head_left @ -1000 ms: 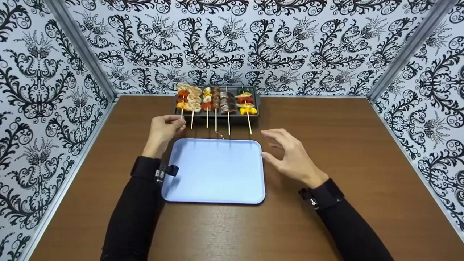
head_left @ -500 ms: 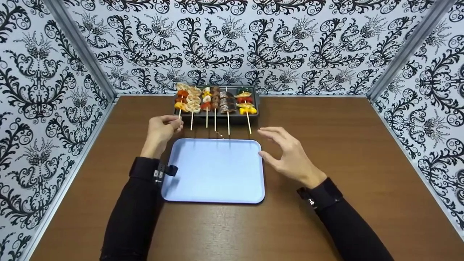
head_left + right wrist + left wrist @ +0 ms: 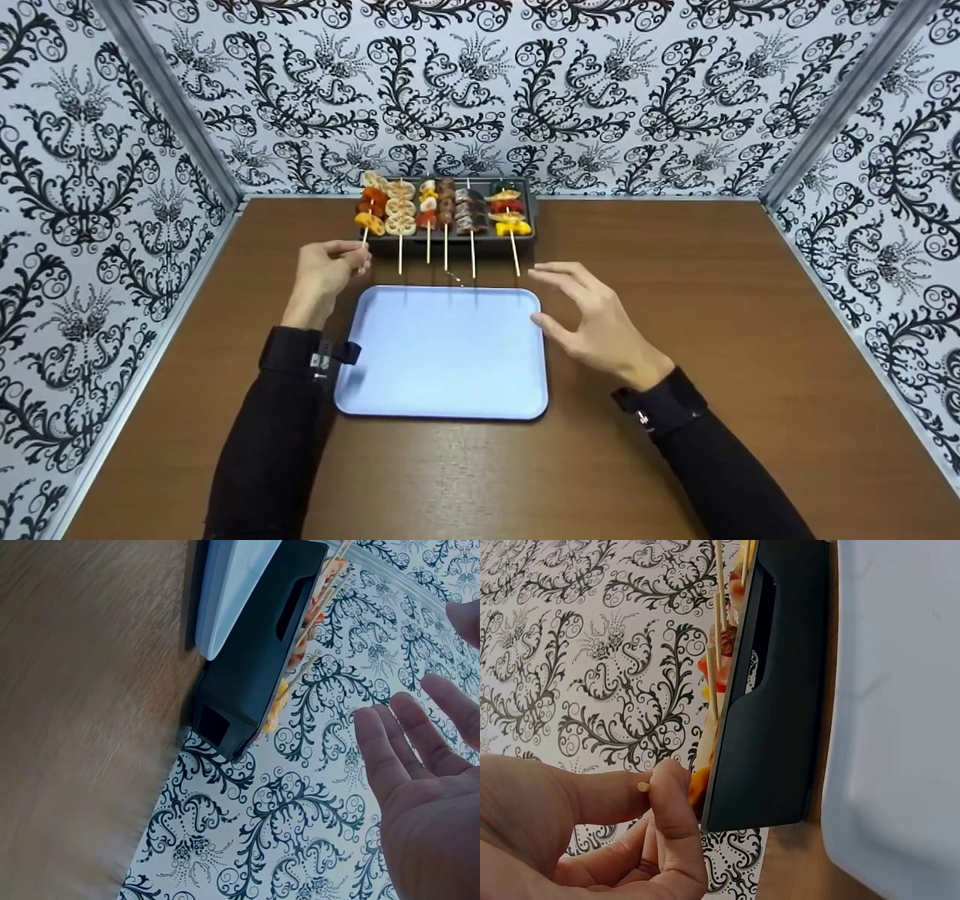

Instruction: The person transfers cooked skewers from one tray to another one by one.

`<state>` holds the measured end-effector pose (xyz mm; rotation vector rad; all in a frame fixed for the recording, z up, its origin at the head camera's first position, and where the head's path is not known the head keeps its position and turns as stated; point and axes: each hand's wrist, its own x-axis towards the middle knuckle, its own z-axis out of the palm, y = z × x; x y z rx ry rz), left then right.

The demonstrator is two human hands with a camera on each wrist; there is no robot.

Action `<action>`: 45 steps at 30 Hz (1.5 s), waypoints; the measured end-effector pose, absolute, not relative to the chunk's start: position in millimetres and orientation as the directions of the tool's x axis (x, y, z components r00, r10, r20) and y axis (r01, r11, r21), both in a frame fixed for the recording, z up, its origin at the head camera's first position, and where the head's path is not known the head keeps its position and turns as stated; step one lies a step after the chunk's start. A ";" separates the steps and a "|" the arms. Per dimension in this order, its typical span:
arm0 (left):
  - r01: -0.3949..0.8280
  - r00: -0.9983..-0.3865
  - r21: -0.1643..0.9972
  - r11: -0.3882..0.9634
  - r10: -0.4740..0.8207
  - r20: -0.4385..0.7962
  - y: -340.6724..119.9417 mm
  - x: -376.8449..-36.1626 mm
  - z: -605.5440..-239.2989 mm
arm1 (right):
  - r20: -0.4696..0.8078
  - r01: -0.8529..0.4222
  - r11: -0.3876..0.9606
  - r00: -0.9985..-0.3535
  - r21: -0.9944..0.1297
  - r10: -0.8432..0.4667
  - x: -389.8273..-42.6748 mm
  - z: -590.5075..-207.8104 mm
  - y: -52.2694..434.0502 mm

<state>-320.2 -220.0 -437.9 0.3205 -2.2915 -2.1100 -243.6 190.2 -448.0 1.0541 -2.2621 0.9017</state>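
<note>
The left hand [image 3: 322,271] pinches the stick end of the leftmost skewer [image 3: 369,215], whose food lies at the grill tray's [image 3: 529,201] left edge, while the right hand [image 3: 600,322] hovers with fingers spread and relaxed, holding nothing, beside the blue tray [image 3: 444,352].

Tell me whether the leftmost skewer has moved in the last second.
Yes. The leftmost skewer, pinched by the left hand, has swung leftward off the grill tray.

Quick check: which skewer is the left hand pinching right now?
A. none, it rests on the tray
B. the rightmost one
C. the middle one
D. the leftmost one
D: the left hand pinches the stick end of the leftmost skewer, which is angled off the grill.
</note>
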 end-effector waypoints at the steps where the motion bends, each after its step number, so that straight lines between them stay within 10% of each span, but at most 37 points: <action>1: -0.144 -0.979 0.987 0.075 -0.153 -0.131 -220.8 -319.5 -437.4 | 0.651 -0.796 0.488 -0.588 -0.358 -0.480 -243.2 -447.5 190.2; 45: -0.014 -0.999 0.997 0.077 -0.040 -0.011 -205.5 -284.4 -405.0 | 0.521 -0.644 0.500 -0.764 -0.579 -0.381 -230.5 -453.1 218.1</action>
